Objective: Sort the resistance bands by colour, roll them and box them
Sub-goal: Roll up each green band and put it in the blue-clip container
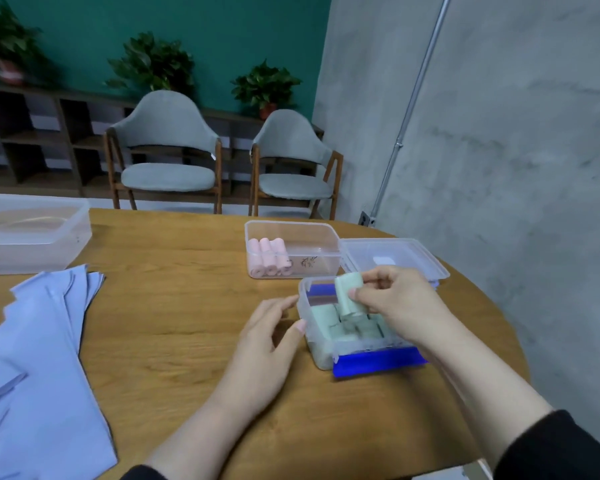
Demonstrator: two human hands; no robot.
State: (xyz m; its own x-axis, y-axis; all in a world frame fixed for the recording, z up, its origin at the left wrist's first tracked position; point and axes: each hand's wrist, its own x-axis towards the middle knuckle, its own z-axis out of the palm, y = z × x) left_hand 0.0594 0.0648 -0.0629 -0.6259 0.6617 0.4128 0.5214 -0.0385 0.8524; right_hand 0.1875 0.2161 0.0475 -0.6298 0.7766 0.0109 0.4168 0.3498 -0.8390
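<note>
1. Fingers of the right hand (392, 299) pinch a rolled green band (349, 294), thumb on its near face and fingertips on its far end, holding it tilted just above the green box (303, 308). Left hand (269, 336) lies on the table (187, 306), its fingers relaxed and slightly curled, the thumb tip touching the box's left wall; it holds nothing.

2. Risk at the pinch: the roll is held only by its ends, so slackening the grip could let the outer wrap spring loose and unroll over the box.

3. Green rolls (329, 322) already packed fill the near half of the box, side by side. Room is tight there; pushing the new roll down hard could tip a neighbour or loosen it. Its far half looks freer.

4. A blue clip flap (378, 365) sticks out at the near rim, right under the right wrist, and could catch as the hand draws back.

5. With only a thumb steadying it, the light box may slide right towards the table edge, which is near.

6. Unrolled blue bands (42, 341) lie well apart on the left, overhanging the near edge; a sleeve could drag them off.

7. Farther off, the pink box (291, 230) with its pink rolls (269, 258) stands just behind, a loose lid (392, 254) beside it; bare wood between gives little clearance.
</note>
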